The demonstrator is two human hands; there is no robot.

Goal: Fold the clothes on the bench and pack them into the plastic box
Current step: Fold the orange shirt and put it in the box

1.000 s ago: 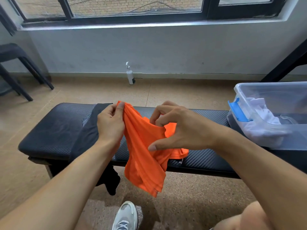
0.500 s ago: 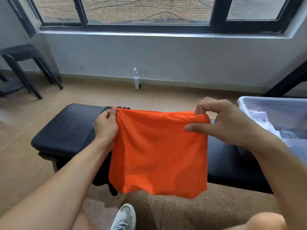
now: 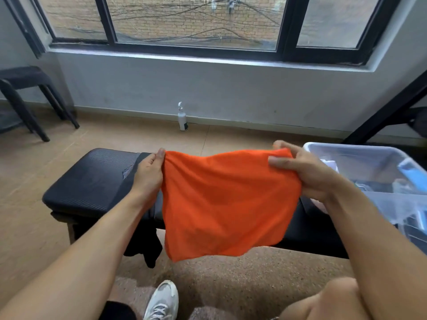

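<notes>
An orange garment (image 3: 226, 202) hangs spread out in the air in front of the black padded bench (image 3: 92, 179). My left hand (image 3: 149, 173) pinches its top left corner and my right hand (image 3: 305, 174) grips its top right corner. A black garment (image 3: 147, 241) lies across the bench behind my left hand and droops over the front edge. The clear plastic box (image 3: 360, 158) stands on the right end of the bench, with white cloth (image 3: 330, 163) showing inside it.
A white spray bottle (image 3: 182, 118) stands on the floor by the wall. A black stool (image 3: 25, 98) is at the far left and a black slanted frame (image 3: 388, 107) at the far right. My white shoe (image 3: 163, 301) is on the speckled floor below.
The bunched orange garment has been pulled apart and stretched wide between my hands. My right hand moved right toward the box, and the view has tilted up.
</notes>
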